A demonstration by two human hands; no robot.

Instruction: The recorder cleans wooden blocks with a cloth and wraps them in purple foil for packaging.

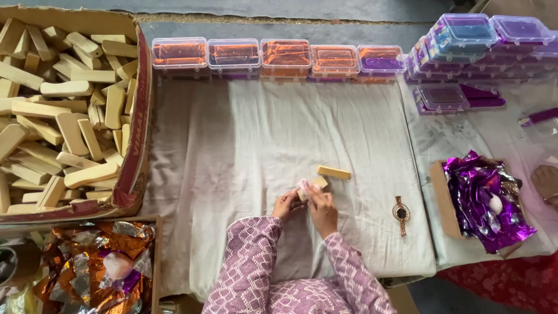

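At mid-cloth [244, 151], left hand [286, 204] and right hand [322, 210] both pinch a small block [312, 186] with pale wrapping. A second block [333, 172] lies just beyond; a bracelet [400, 214] lies to the right.

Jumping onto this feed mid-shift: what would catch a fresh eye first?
Probably the big cardboard box at far left, heaped with pale wooden blocks. Next, the row of clear plastic boxes with orange foil along the cloth's far edge. At centre, the left hand and right hand hold one small block, with another block lying just beyond.
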